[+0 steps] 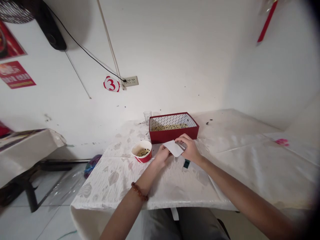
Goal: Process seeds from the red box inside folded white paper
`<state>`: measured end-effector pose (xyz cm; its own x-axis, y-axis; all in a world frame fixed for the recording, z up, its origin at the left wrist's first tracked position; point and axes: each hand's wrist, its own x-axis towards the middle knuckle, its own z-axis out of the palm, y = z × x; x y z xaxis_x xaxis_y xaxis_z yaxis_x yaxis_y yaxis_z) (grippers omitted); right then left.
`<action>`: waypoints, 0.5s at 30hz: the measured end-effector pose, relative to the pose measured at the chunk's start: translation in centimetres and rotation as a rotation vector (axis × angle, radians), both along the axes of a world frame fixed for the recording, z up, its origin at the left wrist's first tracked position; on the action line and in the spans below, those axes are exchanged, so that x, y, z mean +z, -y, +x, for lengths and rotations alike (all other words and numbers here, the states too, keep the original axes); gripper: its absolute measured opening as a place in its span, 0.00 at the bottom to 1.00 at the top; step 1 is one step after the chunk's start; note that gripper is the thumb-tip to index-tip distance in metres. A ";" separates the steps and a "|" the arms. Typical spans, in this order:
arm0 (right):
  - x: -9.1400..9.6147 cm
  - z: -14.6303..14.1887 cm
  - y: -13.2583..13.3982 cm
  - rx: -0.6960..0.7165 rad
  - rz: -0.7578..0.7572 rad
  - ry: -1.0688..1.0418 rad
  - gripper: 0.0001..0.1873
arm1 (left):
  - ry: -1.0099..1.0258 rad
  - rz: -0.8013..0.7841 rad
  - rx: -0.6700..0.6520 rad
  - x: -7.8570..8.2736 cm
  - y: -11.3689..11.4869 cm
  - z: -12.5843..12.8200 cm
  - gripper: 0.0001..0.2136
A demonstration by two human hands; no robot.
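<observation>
Both my hands hold a small white piece of paper (173, 147) just above the table. My left hand (161, 156) pinches its left lower edge, and a bead bracelet (139, 192) sits on that wrist. My right hand (189, 146) is closed on the paper's right side. Just left of my left hand stands a red and white paper cup (142, 151) with beans in it. Behind the hands is a red box (173, 127) with a layer of beans inside. A small dark green object (186, 163) lies on the table under my right wrist.
A white patterned cloth covers the table (232, 156), which abuts the white wall. A small clear glass (147, 117) stands behind the box's left corner. A pink scrap (282, 142) lies far right. Another table (27, 146) stands at left, with a bag (92, 165) on the floor.
</observation>
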<state>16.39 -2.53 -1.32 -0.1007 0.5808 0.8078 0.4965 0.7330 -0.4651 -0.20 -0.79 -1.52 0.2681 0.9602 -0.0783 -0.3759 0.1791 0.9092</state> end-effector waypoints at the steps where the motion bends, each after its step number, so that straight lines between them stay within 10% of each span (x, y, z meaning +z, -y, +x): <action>1: 0.0 -0.1 0.0 -0.003 0.002 -0.001 0.19 | 0.015 -0.013 0.004 -0.1 -0.1 0.0 0.12; 15: 0.7 -0.6 0.2 -0.032 0.062 0.004 0.09 | 0.201 -0.069 -0.089 0.3 -0.5 -0.4 0.11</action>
<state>15.83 -2.72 -0.58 -0.0862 0.5324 0.8421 0.5223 0.7439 -0.4169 -0.61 -0.26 -1.24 0.3687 0.9261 -0.0798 -0.5278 0.2792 0.8022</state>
